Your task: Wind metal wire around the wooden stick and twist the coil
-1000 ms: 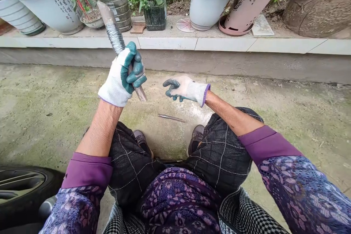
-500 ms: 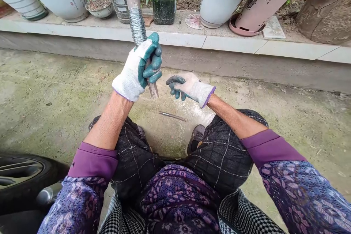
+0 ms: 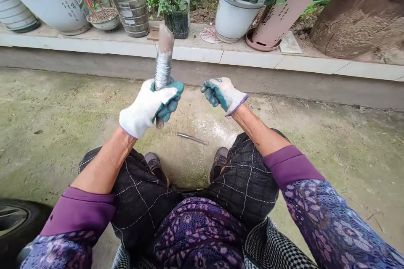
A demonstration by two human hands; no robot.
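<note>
My left hand (image 3: 151, 103), in a white glove with a green coated palm, is wrapped round a wooden stick (image 3: 166, 40). Silvery wire (image 3: 163, 69) is wound in many turns about the stick's middle, just above my fist. The stick stands nearly upright, its lower end poking out beneath my fingers. To the right, my right hand (image 3: 223, 94) wears a matching glove and is closed in a pinch. A very thin strand, which looks like wire, hangs by its fingertips; its full run is too fine to follow. Below both hands a slim metal rod (image 3: 192, 138) lies on the ground.
Ahead runs a low tiled ledge (image 3: 202, 54) with several potted plants, among them a white pot (image 3: 235, 19) and a pink planter (image 3: 268, 29). A large brown urn-like pot (image 3: 344, 21) stands at the right. A wheel (image 3: 22, 222) is at lower left.
My left hand has come down with the wire-wound stick, which has turned more upright. My right hand has rolled over and its fingers have curled in. The view has shifted slightly.
</note>
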